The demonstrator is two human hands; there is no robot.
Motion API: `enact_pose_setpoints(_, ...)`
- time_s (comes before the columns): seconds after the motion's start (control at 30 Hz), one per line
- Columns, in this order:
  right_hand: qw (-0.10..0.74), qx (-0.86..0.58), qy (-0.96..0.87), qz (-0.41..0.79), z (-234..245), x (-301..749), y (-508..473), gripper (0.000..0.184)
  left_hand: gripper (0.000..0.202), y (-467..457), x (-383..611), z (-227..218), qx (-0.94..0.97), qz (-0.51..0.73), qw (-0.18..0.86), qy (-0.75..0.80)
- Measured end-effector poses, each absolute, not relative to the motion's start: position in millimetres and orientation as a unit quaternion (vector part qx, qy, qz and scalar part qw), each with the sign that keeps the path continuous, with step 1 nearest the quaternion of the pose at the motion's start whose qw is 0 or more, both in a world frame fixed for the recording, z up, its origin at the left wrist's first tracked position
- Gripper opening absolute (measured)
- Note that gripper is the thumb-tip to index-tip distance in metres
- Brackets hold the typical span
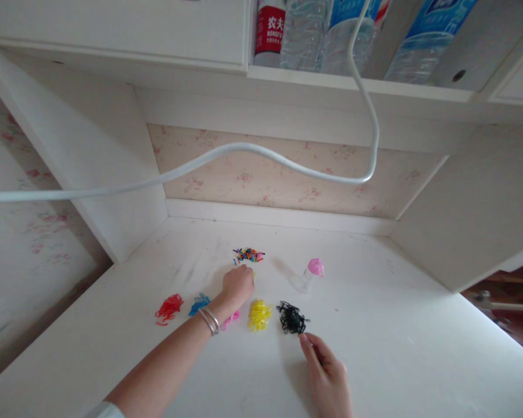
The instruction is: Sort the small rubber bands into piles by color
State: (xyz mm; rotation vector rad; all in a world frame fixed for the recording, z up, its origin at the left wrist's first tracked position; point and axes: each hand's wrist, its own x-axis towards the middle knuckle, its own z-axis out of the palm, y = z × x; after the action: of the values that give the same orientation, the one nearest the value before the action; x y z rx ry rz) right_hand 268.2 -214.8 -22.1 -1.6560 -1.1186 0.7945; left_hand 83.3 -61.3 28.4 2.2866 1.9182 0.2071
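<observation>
Small rubber bands lie in piles sorted by colour on the white desk. My left hand (239, 284), with bracelets at the wrist, is closed just in front of a mixed-colour pile of rubber bands (249, 254). A speck of yellow shows by its fingertips, but what they hold is hidden. My right hand (326, 374) is pinched at the near edge of the black rubber bands (292, 318); anything between thumb and finger is too small to name. Left of these lie yellow bands (260, 315), pink bands (230, 320) partly behind my left wrist, blue bands (199, 303) and red bands (169, 308).
A small clear container with a pink cap (316, 267) stands right of the mixed pile. A white cable (261, 152) crosses the view above the desk (396, 337). Plastic bottles (303, 35) fill an overhead shelf. White side panels (91, 139) border the desk.
</observation>
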Motion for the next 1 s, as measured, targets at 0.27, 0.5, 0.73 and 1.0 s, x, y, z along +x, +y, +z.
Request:
enact_pose_setpoints(0.27,0.440,-0.681,-0.475,0.342,-23,269,-219,0.048,0.028,-111,76,39,0.767,0.091,0.112,0.626)
enact_pose_setpoints(0.5,0.434,-0.684,-0.483,0.333,-21,268,-218,0.047,0.027,-152,83,29,0.764,0.111,0.115,0.626)
enact_pose_setpoints(0.73,0.449,-0.681,-0.485,0.315,-20,267,-218,0.047,0.030,-155,82,29,0.757,0.142,0.119,0.626)
enact_pose_setpoints(1.0,0.441,-0.686,-0.481,0.321,-23,270,-221,0.043,0.036,-183,15,26,0.660,0.321,0.269,0.624)
